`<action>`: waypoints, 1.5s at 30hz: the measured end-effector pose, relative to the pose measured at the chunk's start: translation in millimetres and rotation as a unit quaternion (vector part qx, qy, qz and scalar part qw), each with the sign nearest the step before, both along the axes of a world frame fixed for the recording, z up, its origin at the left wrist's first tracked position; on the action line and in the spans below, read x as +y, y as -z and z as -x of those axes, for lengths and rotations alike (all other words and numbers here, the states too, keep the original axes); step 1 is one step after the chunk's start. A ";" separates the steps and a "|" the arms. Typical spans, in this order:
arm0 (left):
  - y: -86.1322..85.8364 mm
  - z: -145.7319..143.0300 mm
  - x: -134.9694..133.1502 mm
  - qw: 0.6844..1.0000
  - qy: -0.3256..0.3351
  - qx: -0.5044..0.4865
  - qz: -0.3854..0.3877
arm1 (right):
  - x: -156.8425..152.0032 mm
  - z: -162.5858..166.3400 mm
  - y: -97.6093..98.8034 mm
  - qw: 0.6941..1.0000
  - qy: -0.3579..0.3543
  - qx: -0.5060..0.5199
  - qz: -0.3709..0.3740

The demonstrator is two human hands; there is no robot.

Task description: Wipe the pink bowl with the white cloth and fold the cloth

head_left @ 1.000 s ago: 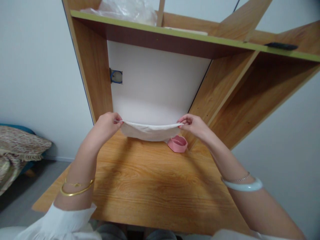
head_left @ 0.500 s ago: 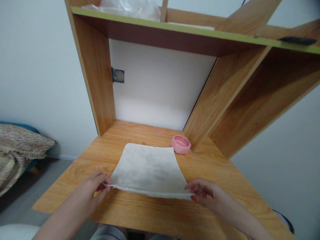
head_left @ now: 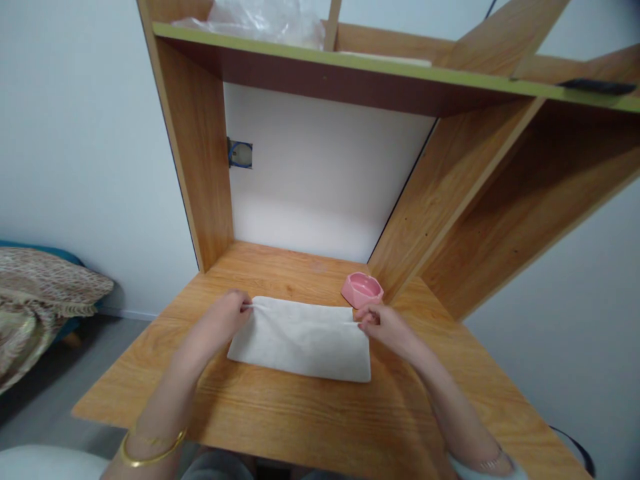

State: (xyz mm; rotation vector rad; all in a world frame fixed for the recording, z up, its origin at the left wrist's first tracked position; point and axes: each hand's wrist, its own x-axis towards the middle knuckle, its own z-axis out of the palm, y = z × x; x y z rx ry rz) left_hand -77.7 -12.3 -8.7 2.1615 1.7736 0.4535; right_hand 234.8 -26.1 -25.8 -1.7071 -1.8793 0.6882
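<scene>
A white cloth (head_left: 305, 343) lies folded in half on the wooden desk (head_left: 300, 413). My left hand (head_left: 223, 319) pinches the cloth's far left corner. My right hand (head_left: 383, 323) pinches its far right corner. Both hands rest low on the desk, with the fold along the near edge. A small pink dish (head_left: 363, 289) stands just beyond my right hand, against the wooden divider.
Wooden side panels (head_left: 203, 153) and a green-edged shelf (head_left: 350, 63) enclose the back of the desk. A plastic bag (head_left: 265, 20) lies on the shelf. A dark flat object (head_left: 597, 87) sits on the shelf at the right. A patterned blanket (head_left: 40, 293) is at the far left.
The cloth was held up, then laid flat with my hands on its near edge. Now that near edge is brought over to the far edge, so the cloth is folded in half.
</scene>
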 end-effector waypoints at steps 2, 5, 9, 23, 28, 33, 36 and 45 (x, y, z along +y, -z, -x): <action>2.2 -8.7 14.9 0.999 0.004 0.046 -0.018 | 17.3 4.2 2.1 0.993 0.040 -0.107 -0.012; 6.8 -20.6 31.0 0.997 0.002 0.079 -0.022 | 33.7 11.9 3.2 0.968 0.087 -0.237 -0.011; 14.6 -31.9 46.6 0.994 -0.018 0.103 -0.013 | 42.8 23.6 8.5 0.954 0.097 -0.283 -0.019; 39.4 11.2 -23.6 0.997 0.002 0.056 -0.050 | -26.6 7.2 25.7 0.981 -0.104 -0.150 -0.061; 60.4 20.7 -39.4 0.998 0.053 0.021 -0.029 | -55.8 -8.9 39.1 0.972 -0.097 -0.207 -0.062; 69.9 19.2 -28.2 0.999 0.031 0.021 -0.035 | -52.4 -8.2 45.0 0.968 -0.068 -0.226 -0.085; 72.3 20.1 -24.1 0.998 0.037 0.015 -0.054 | -48.8 -8.3 47.4 0.972 -0.062 -0.203 -0.100; 50.5 29.3 -58.6 0.995 0.068 -0.049 -0.053 | -77.2 -23.7 32.9 0.996 -0.045 0.026 -0.071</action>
